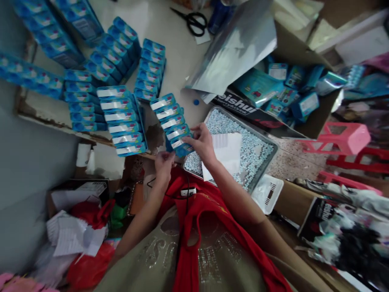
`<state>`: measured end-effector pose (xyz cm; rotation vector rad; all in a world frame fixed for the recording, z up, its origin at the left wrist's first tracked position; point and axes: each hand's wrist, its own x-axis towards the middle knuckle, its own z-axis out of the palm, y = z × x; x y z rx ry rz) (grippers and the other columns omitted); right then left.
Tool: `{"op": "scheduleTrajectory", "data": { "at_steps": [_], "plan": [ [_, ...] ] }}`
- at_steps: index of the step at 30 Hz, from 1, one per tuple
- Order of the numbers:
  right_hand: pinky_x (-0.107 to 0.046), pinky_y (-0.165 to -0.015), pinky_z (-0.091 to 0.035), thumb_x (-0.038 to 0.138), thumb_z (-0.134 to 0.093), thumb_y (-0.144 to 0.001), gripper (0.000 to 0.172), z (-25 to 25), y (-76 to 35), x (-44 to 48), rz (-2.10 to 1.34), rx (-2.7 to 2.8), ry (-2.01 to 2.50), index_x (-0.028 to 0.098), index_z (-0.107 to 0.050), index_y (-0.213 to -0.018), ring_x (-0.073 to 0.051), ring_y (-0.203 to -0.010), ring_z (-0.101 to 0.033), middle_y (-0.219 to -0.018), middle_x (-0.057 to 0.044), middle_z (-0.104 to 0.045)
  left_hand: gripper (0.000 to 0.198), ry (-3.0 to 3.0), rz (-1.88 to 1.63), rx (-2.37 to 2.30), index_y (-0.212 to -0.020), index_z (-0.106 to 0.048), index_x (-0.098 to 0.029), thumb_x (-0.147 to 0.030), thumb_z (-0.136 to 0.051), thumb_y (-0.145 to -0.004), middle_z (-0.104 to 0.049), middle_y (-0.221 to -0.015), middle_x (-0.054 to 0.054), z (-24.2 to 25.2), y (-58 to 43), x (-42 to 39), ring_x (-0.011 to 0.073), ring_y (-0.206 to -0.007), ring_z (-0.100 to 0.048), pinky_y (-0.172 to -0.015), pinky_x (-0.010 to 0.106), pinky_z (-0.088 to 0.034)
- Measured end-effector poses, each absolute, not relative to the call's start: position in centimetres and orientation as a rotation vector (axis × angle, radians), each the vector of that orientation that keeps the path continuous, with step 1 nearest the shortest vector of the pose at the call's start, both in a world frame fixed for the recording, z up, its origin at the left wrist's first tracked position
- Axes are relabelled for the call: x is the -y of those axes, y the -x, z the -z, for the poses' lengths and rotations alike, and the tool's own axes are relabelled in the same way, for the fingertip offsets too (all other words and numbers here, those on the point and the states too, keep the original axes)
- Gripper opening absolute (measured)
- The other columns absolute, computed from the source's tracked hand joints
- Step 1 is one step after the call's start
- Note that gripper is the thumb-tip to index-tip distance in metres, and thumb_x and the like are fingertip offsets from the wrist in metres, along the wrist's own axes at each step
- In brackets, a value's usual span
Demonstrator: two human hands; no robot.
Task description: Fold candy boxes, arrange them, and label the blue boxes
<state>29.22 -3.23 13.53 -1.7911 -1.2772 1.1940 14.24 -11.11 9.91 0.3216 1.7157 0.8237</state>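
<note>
A row of small blue boxes (172,121) with white labels stands by the table's near edge. My right hand (203,142) grips the box at the row's near end, thumb on its label side and fingers at the far side. Just left of that end, my left hand (164,163) is closed with its fingers curled together at the table edge; what they hold, if anything, is hidden. A wider row of the same boxes (123,121) is to the left of my hands. Beneath my right forearm lies a tray (267,160) of small pale pieces with a white paper sheet (229,152) on it.
More rows of blue boxes (111,50) fill the table's left side. Black scissors (196,24) lie at the back, and a blue cap (196,102) near the tray. An open carton (291,132) of blue packs stands at the right, beyond it a pink stool (349,138).
</note>
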Motion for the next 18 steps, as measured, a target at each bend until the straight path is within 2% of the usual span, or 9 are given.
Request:
{"op": "scheduleTrajectory", "data": {
  "at_steps": [1, 3, 7, 10, 12, 15, 18],
  "plan": [
    [-0.029, -0.066, -0.042, 0.041, -0.072, -0.083, 0.033, -13.5, -29.4, 3.5, -1.208, 1.211, 1.738, 0.025, -0.052, -0.103, -0.014, -0.069, -0.05, -0.072, 0.008, -0.046, 0.032, -0.416, -0.718, -1.758, -0.08, -0.055, -0.022, -0.044, -0.077, -0.075, -0.055, -0.063, -0.008, -9.9, -14.5, 12.2, 0.0094, -0.046, -0.047, -0.051, 0.024, -0.041],
    [-0.029, -0.071, -0.045, 0.043, -0.067, -0.088, 0.032, -13.4, -30.5, 4.5, -1.158, 1.12, 1.678, 0.025, -0.052, -0.11, -0.014, -0.075, -0.055, -0.081, 0.005, -0.055, 0.024, -0.709, -0.468, -1.689, -0.077, -0.06, -0.022, -0.041, -0.074, -0.08, -0.06, -0.063, -0.005, -10.5, -15.3, 14.2, 0.0126, -0.052, -0.054, -0.056, 0.026, -0.042],
    [-0.03, -0.075, -0.048, 0.046, -0.066, -0.088, 0.032, -11.7, -36.3, 8.5, -1.055, 1.0, 1.837, 0.023, -0.059, -0.108, -0.017, -0.083, -0.06, -0.093, -0.002, -0.065, 0.013, -1.236, -0.152, -1.28, -0.082, -0.069, -0.022, -0.033, -0.071, -0.09, -0.075, -0.084, 0.003, -11.5, -21.0, 14.6, 0.0208, -0.08, -0.069, -0.075, 0.032, -0.05],
    [-0.034, -0.077, -0.05, 0.043, -0.062, -0.087, 0.026, -9.1, -42.3, 11.7, -0.877, 0.919, 2.054, 0.021, -0.062, -0.1, -0.019, -0.081, -0.06, -0.089, -0.003, -0.065, 0.012, -1.694, -0.18, -1.3, -0.094, -0.071, -0.021, -0.024, -0.061, -0.099, -0.075, -0.105, 0.011, -10.2, -28.0, 9.9, 0.026, -0.106, -0.068, -0.095, 0.038, -0.049],
    [-0.037, -0.082, -0.051, 0.04, -0.058, -0.089, 0.023, -7.4, -45.6, 13.0, -0.711, 0.969, 2.154, 0.02, -0.064, -0.1, -0.021, -0.082, -0.06, -0.091, -0.005, -0.066, 0.015, -1.934, -0.155, -1.358, -0.111, -0.07, -0.019, -0.024, -0.061, -0.1, -0.072, -0.121, 0.015, -8.3, -32.4, 5.8, 0.0309, -0.123, -0.061, -0.105, 0.043, -0.045],
    [-0.044, -0.096, -0.05, 0.033, -0.052, -0.097, 0.026, -5.7, -48.8, 13.0, -0.513, 1.23, 2.206, 0.019, -0.069, -0.112, -0.026, -0.1, -0.061, -0.107, -0.012, -0.069, 0.038, -1.999, 0.016, -1.428, -0.129, -0.064, -0.014, -0.027, -0.072, -0.094, -0.068, -0.131, 0.02, -4.8, -36.8, 0.9, 0.0349, -0.128, -0.058, -0.105, 0.045, -0.043],
    [-0.048, -0.11, -0.045, 0.022, -0.046, -0.1, 0.037, -4.8, -50.5, 11.0, -0.467, 1.566, 2.195, 0.017, -0.069, -0.128, -0.03, -0.12, -0.056, -0.129, -0.016, -0.068, 0.032, -1.922, 0.081, -1.381, -0.123, -0.069, -0.017, -0.023, -0.073, -0.092, -0.074, -0.124, 0.015, -2.4, -38.3, -1.0, 0.0321, -0.121, -0.064, -0.105, 0.044, -0.044]
  ]
}}
